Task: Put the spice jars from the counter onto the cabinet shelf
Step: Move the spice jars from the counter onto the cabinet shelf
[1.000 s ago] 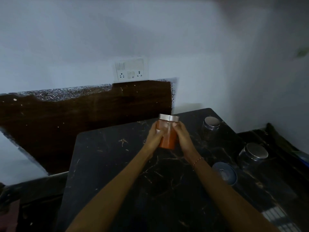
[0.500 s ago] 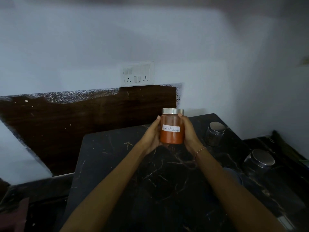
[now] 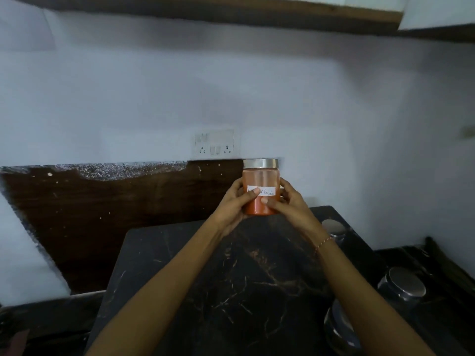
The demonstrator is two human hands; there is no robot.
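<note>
A glass jar of orange-red powder (image 3: 261, 179) with a steel lid and a white label is held upright in the air above the black marble counter (image 3: 231, 278). My left hand (image 3: 235, 204) grips its left side and my right hand (image 3: 289, 204) grips its right side, both thumbs across the front. Three more steel-lidded jars stay on the counter at the right: one at the back (image 3: 334, 228), one further right (image 3: 402, 286), and one near the front (image 3: 339, 327) partly hidden by my right arm. The underside of a wooden cabinet (image 3: 231, 14) runs along the top.
A white switch and socket plate (image 3: 214, 142) is on the wall behind the jar. A dark brown backsplash panel (image 3: 115, 214) covers the wall at the left. A lower dark counter (image 3: 424, 265) lies to the right.
Both hands have lifted the orange jar up from the counter and a little away from me. The view has tilted upward, bringing the cabinet's underside into sight.
</note>
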